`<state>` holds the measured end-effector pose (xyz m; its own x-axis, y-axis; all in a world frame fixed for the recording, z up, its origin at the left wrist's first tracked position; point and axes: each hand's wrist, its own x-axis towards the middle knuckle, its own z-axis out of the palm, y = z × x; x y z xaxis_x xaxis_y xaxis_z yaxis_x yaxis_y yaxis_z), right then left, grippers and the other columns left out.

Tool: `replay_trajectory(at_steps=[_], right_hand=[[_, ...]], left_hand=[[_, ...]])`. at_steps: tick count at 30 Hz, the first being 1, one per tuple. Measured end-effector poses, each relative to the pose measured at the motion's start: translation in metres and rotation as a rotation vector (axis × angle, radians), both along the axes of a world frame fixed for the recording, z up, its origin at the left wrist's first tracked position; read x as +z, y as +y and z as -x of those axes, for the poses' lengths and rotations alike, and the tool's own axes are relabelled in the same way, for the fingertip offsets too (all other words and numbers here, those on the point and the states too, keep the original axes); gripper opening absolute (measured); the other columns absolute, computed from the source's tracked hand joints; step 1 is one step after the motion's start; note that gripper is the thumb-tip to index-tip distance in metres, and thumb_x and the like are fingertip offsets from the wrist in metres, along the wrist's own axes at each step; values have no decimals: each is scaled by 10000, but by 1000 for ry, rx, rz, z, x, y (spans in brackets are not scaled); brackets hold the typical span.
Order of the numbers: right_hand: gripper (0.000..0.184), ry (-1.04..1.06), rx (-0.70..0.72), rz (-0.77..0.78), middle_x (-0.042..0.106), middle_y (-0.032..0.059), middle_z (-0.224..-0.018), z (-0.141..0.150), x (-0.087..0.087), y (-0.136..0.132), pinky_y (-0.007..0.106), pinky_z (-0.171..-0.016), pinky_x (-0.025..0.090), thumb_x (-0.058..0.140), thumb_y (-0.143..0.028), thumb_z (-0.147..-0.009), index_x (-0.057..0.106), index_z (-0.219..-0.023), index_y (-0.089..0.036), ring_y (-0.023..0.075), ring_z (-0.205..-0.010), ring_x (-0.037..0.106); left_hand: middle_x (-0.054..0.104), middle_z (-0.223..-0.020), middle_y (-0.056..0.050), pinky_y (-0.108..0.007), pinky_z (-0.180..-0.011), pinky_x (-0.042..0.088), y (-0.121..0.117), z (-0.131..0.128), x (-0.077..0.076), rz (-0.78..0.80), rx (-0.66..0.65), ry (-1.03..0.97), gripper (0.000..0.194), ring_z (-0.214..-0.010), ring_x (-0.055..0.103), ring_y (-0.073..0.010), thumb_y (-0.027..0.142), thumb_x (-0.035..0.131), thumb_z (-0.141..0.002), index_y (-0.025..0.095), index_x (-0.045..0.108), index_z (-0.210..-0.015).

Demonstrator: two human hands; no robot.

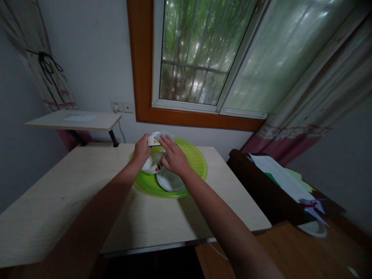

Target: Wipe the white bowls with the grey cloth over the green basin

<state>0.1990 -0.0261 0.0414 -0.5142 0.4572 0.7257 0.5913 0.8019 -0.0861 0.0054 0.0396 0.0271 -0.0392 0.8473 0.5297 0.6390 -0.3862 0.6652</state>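
Note:
My left hand grips a small white bowl by its side, raised over a green plastic basket. A yellowish mark shows on the bowl's outside. My right hand presses a thin greyish cloth against the bowl, its fingers partly covering the cloth. Below my hands, a white bowl with a red and dark print sits in the basket. A white plate lies beside it, partly hidden by my right hand.
The basket stands on a pale wooden table. A raised shelf with a paper on it is at the back left. Behind is a window. To the right, a dark brown piece of furniture bears papers.

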Motion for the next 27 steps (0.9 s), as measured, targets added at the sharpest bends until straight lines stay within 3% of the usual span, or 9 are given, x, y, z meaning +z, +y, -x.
replay_trajectory(at_steps=[5, 18, 27], right_hand=[[766, 114, -43, 42, 338, 119, -1651, -3, -3, 5, 538, -1273, 275, 540, -197, -916, 241, -1620, -213, 269, -1553, 275], [632, 296, -199, 188, 570, 195, -1466, -15, -19, 24, 493, -1170, 433, 551, -134, -846, 469, -1472, -106, 295, -1343, 557], [671, 374, -182, 183, 636, 170, -1393, -17, -28, 31, 461, -1141, 457, 486, -34, -738, 523, -1403, -106, 276, -1285, 603]], left_hand=[[743, -1109, -103, -329, -870, 500, -1, 0, -1, -81, -55, 1, 368, -998, 680, -239, 185, 521, -828, 184, 649, -1173], [745, -1092, -60, -294, -845, 520, -3, 3, -2, -166, -230, -123, 393, -946, 678, -204, 234, 585, -761, 178, 653, -1145], [739, -1070, -60, -294, -827, 524, -5, 2, -2, -183, -337, -108, 418, -936, 675, -202, 274, 628, -737, 166, 638, -1141]])
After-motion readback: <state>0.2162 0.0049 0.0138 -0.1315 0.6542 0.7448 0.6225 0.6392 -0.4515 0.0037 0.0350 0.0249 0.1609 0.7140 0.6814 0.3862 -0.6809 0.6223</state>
